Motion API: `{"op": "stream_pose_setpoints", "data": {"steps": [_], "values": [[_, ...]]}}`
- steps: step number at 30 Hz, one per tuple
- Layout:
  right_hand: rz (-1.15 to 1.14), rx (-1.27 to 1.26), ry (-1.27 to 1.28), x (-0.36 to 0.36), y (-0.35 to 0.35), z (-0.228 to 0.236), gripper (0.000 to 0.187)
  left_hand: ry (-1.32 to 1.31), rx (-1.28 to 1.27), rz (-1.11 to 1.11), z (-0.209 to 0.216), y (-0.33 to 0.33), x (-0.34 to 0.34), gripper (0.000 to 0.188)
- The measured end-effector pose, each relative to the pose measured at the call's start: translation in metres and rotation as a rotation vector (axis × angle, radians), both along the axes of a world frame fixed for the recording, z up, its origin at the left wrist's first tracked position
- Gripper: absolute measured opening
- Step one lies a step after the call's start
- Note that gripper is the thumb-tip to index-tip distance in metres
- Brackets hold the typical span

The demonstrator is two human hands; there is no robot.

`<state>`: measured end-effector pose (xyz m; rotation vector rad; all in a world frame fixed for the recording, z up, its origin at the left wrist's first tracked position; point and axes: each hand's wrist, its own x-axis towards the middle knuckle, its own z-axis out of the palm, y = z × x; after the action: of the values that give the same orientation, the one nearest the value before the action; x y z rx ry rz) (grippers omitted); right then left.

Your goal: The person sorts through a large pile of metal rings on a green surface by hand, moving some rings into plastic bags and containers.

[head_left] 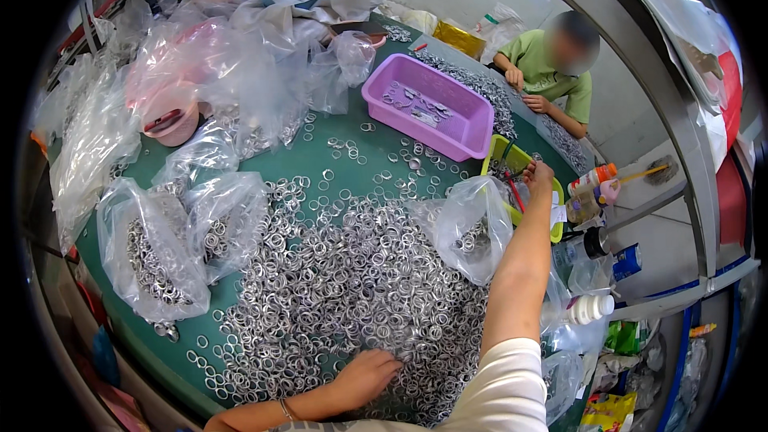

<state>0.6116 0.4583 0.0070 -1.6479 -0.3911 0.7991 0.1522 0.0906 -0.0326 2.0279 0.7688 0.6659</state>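
A broad heap of silver metal rings (344, 264) covers the near middle of the green table. My left hand (366, 376) rests at the heap's near edge, fingers bent down among the rings; whatever is in them is hidden. My right hand (538, 178) is stretched out to the yellow-green basket (558, 228) at the right, its fingers curled at the basket's inside. What they hold cannot be made out. Inside the basket, beside this hand, is a red-handled tool (514, 192). A clear plastic bag (472, 232) with rings lies left of my right forearm.
A purple basket (432, 108) holding flat metal pieces stands farther back. Clear bags of rings (152, 248) lie at the left, below piled plastic sheeting (232, 56). Bottles (592, 180) line the right edge. Across the table, a person in green (552, 72) handles small metal pieces.
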Motion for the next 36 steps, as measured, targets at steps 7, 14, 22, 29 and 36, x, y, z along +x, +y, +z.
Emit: {"op": "stream_pose_setpoints", "data": {"steps": [7, 14, 22, 29, 36], "values": [[0.017, 0.002, -0.009, 0.008, 0.005, -0.002, 0.018, -0.046, 0.029, 0.005, -0.003, -0.002, 0.002, 0.022], [0.034, 0.047, 0.012, 0.004, 0.004, -0.002, 0.018, -0.028, 0.005, 0.001, 0.001, -0.001, 0.001, 0.02], [0.062, 0.034, -0.002, -0.004, 0.01, 0.0, 0.014, -0.063, 0.011, -0.006, 0.002, 0.002, 0.001, 0.024], [0.059, 0.11, -0.039, 0.048, 0.016, 0.016, 0.02, -0.065, 0.025, -0.007, 0.0, -0.001, 0.0, 0.021], [-0.005, 0.327, -0.915, -0.067, -0.096, 0.152, 0.027, -0.057, 0.039, -0.01, -0.002, -0.001, 0.003, 0.017]]}}
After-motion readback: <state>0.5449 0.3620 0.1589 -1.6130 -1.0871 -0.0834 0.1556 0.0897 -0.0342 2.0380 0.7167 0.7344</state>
